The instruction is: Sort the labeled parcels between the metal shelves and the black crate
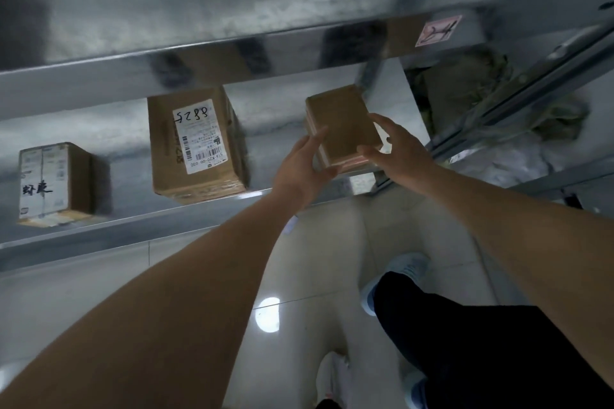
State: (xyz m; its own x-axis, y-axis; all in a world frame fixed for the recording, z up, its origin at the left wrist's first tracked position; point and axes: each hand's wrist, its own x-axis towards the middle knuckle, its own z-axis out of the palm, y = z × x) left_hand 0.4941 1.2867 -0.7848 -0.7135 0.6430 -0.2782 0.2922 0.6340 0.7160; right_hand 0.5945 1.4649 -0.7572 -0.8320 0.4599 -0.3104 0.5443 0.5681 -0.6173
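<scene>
A small plain brown parcel [342, 124] sits tilted at the metal shelf's [133, 209] right end; two labeled brown parcels, one large [196, 146], one smaller [54, 184], stand left.

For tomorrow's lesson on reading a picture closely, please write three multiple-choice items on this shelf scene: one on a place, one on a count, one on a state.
1. Where is the small brown parcel?
A. on the floor
B. at the shelf's right end, between both hands
C. on top of the big box

2. How many cardboard boxes stand on the metal shelf to the left of the hands?
A. two
B. four
C. none

3. How is the small parcel held?
A. by one hand only
B. not touched
C. by the left hand and the right hand on opposite sides

Key: 1 B, it sits between the hands at the shelf's right end; 2 A, the tall labeled box and the small taped box; 3 C, fingers of both hands curl around its edges.
</scene>
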